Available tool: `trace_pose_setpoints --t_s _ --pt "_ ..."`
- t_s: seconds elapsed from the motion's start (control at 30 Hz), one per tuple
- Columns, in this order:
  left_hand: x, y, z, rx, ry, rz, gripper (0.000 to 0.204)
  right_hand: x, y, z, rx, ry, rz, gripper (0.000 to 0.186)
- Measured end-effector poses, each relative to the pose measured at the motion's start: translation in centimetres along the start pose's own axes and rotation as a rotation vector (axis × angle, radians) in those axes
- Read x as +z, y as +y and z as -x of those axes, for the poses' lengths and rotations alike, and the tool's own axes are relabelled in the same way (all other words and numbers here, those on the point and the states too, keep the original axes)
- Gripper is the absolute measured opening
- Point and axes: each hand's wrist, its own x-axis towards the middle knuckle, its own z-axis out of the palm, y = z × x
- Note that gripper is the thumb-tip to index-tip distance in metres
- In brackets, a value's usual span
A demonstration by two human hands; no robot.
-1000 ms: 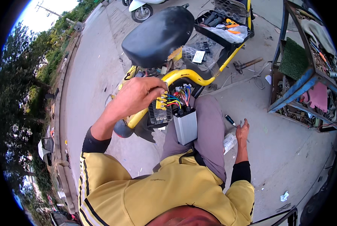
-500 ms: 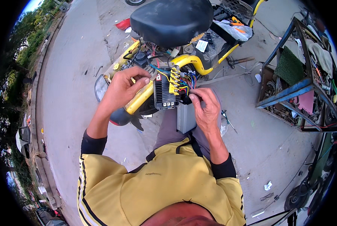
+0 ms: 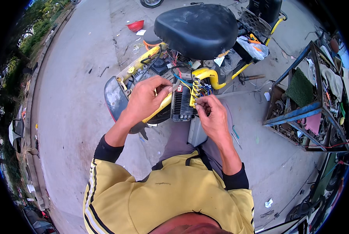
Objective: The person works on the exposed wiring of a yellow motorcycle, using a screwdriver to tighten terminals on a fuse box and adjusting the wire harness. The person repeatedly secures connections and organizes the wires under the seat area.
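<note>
Yellow terminal strip (image 3: 194, 94) lies over the right side of the black finned box (image 3: 178, 104), long axis running near-to-far. Right hand (image 3: 213, 117) is nearer: fingertips at the strip's near end, can't tell if clamped. Left hand (image 3: 148, 96) is left of it, grip pinched on a thin grey piece (image 3: 176, 85). 2 markings, unreadable: shirt print (image 3: 162, 183), red-white sticker (image 3: 179, 89) on the box.

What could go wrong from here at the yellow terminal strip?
1. The right hand has its fingertips at the yellow terminal strip, close to bunched coloured wires; a lead might get snagged or misplaced.
2. The silver finned box sits at the person's thighs; a leg shift could tip it, perhaps straining nearby wires.
</note>
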Motion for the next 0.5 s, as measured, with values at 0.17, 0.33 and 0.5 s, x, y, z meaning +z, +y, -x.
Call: trace_pose_setpoints --t_s 0.17,0.33,0.5 --pt "0.0 -2.6 -1.7 -0.172 0.001 0.116 0.025 0.0 -0.1 -0.2 -0.037 0.033 0.175 0.013" --pt "0.9 -2.9 -2.2 -0.194 -0.083 0.171 0.025 0.1 -0.1 -0.1 0.024 0.013 0.015 0.012" --pt "1.6 -3.0 -1.9 -0.228 -0.162 0.225 0.027 -0.7 -0.5 -0.3 0.09 -0.03 0.127 0.013"
